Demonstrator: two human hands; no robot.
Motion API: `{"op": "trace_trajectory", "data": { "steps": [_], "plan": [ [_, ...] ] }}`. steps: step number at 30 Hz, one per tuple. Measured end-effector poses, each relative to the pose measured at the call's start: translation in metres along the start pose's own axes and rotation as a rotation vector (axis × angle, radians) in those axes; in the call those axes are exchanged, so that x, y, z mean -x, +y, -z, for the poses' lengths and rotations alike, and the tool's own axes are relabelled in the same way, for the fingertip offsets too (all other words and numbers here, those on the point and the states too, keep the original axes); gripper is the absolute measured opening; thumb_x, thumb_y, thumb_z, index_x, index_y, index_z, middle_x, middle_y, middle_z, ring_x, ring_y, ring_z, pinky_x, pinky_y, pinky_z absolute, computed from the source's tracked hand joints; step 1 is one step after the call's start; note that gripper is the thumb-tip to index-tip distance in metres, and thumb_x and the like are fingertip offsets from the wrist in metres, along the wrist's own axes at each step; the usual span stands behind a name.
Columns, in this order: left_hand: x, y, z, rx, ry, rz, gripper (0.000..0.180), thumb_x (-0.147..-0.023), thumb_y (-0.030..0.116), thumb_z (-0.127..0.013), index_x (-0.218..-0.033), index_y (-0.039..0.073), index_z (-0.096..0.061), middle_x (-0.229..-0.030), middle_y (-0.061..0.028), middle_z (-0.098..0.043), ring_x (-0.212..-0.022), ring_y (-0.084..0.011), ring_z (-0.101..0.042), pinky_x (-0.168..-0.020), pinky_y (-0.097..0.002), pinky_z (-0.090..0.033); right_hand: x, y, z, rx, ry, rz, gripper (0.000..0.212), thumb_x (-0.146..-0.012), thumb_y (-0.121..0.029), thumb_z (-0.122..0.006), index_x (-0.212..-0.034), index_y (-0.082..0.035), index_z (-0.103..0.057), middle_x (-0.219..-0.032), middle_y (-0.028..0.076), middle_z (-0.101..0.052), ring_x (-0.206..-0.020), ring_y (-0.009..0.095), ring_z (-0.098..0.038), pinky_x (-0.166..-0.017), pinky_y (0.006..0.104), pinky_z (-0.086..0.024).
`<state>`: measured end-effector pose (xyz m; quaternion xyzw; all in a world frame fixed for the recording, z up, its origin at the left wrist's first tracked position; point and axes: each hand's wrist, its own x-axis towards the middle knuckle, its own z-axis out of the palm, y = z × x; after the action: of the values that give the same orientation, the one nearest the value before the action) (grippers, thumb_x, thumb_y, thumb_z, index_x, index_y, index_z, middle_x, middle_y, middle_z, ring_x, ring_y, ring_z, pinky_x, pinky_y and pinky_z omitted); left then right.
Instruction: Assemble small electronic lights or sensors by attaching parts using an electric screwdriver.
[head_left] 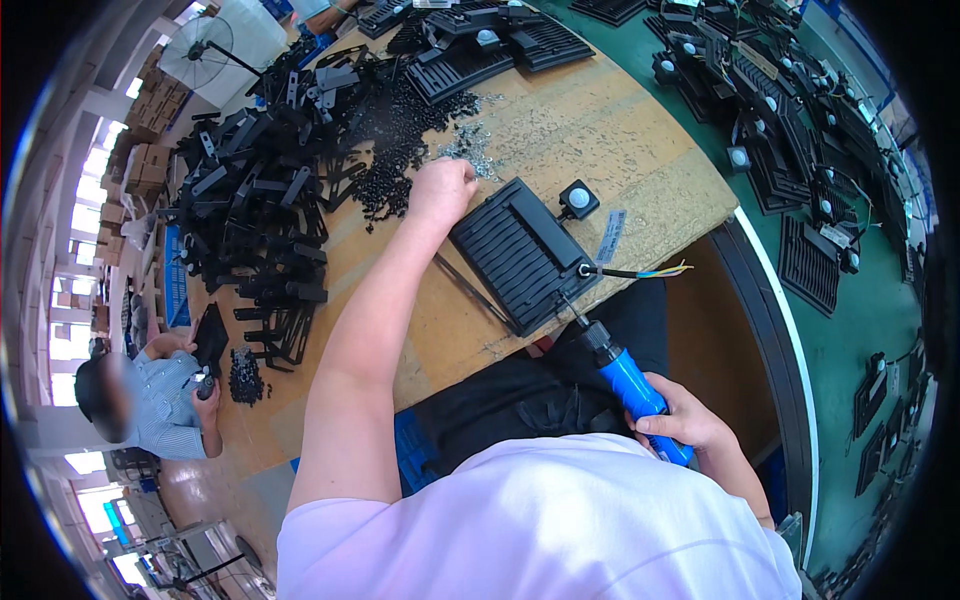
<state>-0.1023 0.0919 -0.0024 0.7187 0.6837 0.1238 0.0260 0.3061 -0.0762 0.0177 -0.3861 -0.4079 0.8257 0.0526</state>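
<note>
My right hand [683, 412] is wrapped round a blue electric screwdriver [632, 383]. Its bit points at the near corner of a black finned floodlight [520, 255]; whether it touches a screw cannot be made out. The floodlight lies fins up, with a white-domed sensor [578, 199] at its far right side and a cable [625, 273] ending in coloured bare wires. A black bracket [475, 288] lies along its left edge. Beyond it, my left hand [443, 188] has its fingertips pinched beside small silver screws [468, 150]; what they hold is hidden.
Black brackets [250, 190] are heaped on the table's left, beside a spread of small black screws [385, 150]. More floodlights [455, 70] are stacked at the far edge, and many lie on the green floor [860, 330] at right. A co-worker [165, 400] works at far left.
</note>
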Motion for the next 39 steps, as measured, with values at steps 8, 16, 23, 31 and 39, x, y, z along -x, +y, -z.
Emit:
{"op": "trace_trajectory", "data": {
  "steps": [8, 16, 23, 31, 39],
  "plan": [
    [-0.013, 0.017, 0.001, -0.426, -0.035, -0.086, 0.011, -0.080, 0.016, -0.064, -0.076, 0.007, -0.068, -0.080, -0.0141, -0.067, -0.080, -0.0320, -0.066, -0.073, -0.0432, -0.054, -0.005, 0.001, 0.005, -0.014, -0.045, 0.056, 0.070, -0.081, -0.022, -0.076, -0.136, 0.000, -0.038, -0.086, 0.007, -0.058, -0.071, 0.014, -0.060, -0.064, 0.0285, -0.050],
    [-0.013, 0.020, 0.003, -0.516, 0.021, -0.196, 0.012, -0.074, 0.006, -0.060, -0.072, 0.007, -0.071, -0.078, -0.0126, -0.070, -0.077, -0.0279, -0.069, -0.070, -0.0400, -0.055, -0.005, 0.000, 0.005, 0.060, -0.047, 0.046, 0.073, -0.082, -0.026, -0.074, -0.138, 0.001, -0.036, -0.085, 0.009, -0.060, -0.072, 0.015, -0.061, -0.069, 0.0297, -0.051],
    [0.053, 0.080, 0.025, 0.317, 0.039, 0.086, 0.014, -0.081, 0.018, -0.068, -0.088, 0.007, -0.073, -0.077, -0.0065, -0.068, -0.067, -0.0152, -0.062, -0.064, -0.0296, -0.049, -0.003, 0.000, 0.004, 0.120, -0.034, 0.030, 0.074, -0.082, -0.028, -0.074, -0.139, 0.002, -0.035, -0.085, 0.009, -0.060, -0.073, 0.015, -0.062, -0.072, 0.0306, -0.050],
    [0.117, 0.114, 0.022, 0.774, -0.210, 0.337, 0.010, -0.084, 0.006, -0.069, -0.092, 0.001, -0.072, -0.077, -0.0001, -0.066, -0.068, -0.0055, -0.056, -0.064, -0.0210, -0.047, -0.005, -0.009, 0.001, 0.148, -0.062, 0.027, 0.078, -0.080, -0.033, -0.075, -0.138, 0.001, -0.035, -0.087, 0.010, -0.060, -0.073, 0.017, -0.062, -0.074, 0.0326, -0.051],
    [0.127, 0.115, 0.019, 0.944, -0.184, 0.375, 0.009, -0.086, 0.005, -0.066, -0.092, 0.000, -0.071, -0.075, -0.0003, -0.066, -0.068, -0.0052, -0.058, -0.064, -0.0218, -0.049, -0.005, -0.005, -0.001, 0.162, -0.042, 0.011, 0.079, -0.080, -0.035, -0.075, -0.138, 0.001, -0.036, -0.088, 0.011, -0.060, -0.074, 0.016, -0.063, -0.075, 0.0326, -0.050]
  ]
}}
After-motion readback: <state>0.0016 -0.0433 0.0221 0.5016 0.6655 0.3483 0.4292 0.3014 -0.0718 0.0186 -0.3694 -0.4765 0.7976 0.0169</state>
